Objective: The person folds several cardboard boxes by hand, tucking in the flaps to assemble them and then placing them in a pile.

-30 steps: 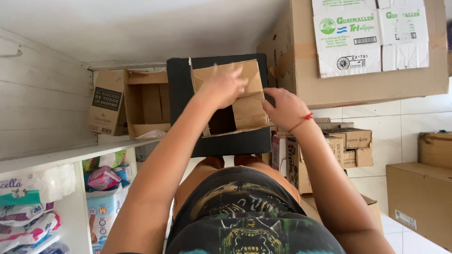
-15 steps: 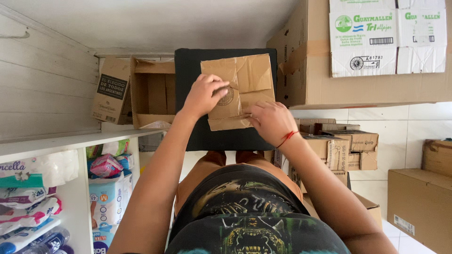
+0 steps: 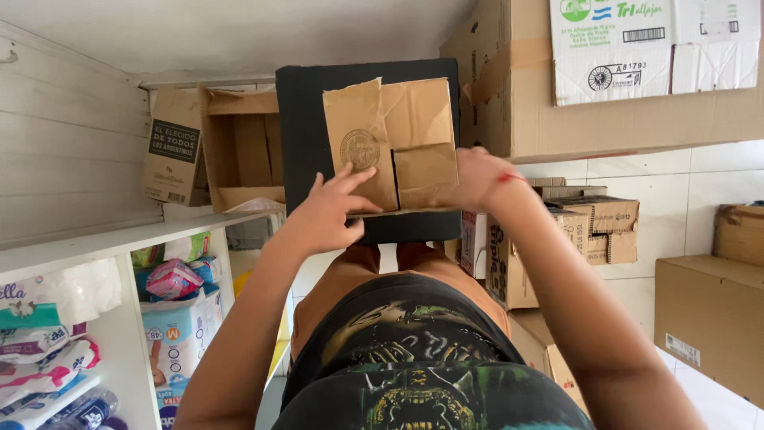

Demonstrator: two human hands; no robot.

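Both hands are on a small brown cardboard box (image 3: 395, 143) whose 3 visible flaps, creased and torn at the edges, are folded over its face; one flap carries a round printed stamp. The left hand (image 3: 328, 215) is spread nearly flat, fingers splayed, its fingertips (image 3: 350, 177) pressing on the stamped flap near the box's lower edge, gripping nothing. The right hand (image 3: 475, 177) curls around the box's right side, its fingers hidden behind the cardboard, so how tightly it clasps cannot be told. The box lies against a black rectangular panel (image 3: 306, 135) directly behind the hands. Just left of the left hand sits an open, empty cardboard carton (image 3: 239, 147) on a white shelf (image 3: 95, 243), with packs of nappies (image 3: 179, 330) stacked below it. Right of the right hand stands a large cardboard carton (image 3: 605, 87), and smaller stacked cartons (image 3: 605, 227) sit lower.
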